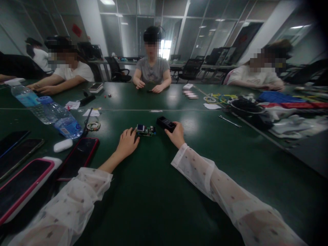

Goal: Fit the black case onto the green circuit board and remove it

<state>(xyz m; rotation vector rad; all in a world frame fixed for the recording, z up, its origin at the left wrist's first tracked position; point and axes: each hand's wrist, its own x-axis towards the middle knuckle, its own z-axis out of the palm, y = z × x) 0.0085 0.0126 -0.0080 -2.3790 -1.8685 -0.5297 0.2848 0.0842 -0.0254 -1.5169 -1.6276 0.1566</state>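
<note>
A small green circuit board (pixel 145 130) with a little screen lies on the dark green table (pixel 143 205). My left hand (pixel 127 140) rests at the board's left end, its fingers slightly spread and the fingertips touching or right beside the edge. To the right of the board, my right hand (pixel 176 134) is wrapped round the near end of a black handheld device (pixel 165 123). The device's far end points toward the board, with a small gap between them. What is under my left palm is hidden.
Phones, one red-rimmed (pixel 81 155), a white case (pixel 63 145) and water bottles (pixel 60 118) stand or lie on the left. A wrench (pixel 230 121) and piled cables (pixel 246 109) are at the right. Three people sit across the table, another further back left.
</note>
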